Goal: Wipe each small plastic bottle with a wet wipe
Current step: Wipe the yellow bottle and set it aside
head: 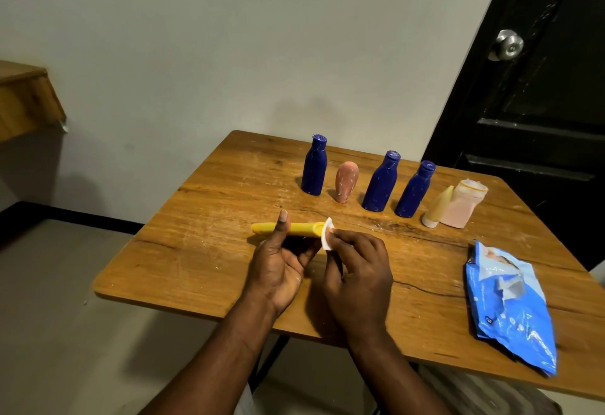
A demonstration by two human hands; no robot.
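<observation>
1. The left hand (pixel 278 264) grips the yellow bottle (pixel 302 229) and holds it level over the table (pixel 196 250), with the thumb clamped across its body.
2. The right hand (pixel 357 270) pinches a folded wet wipe (pixel 327 238) against the yellow bottle's cap end.
3. Pushing hard there could slide the bottle out through that grip, or pop the cap open.
4. The blue bottles (pixel 381 182) stand beyond the yellow bottle, so a wide swing could topple them.
5. Such a small fold of wipe may skip patches.

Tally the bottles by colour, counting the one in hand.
Blue bottles: 3
Pink bottles: 2
Yellow bottle: 1
Cream bottle: 1
Total: 7
</observation>
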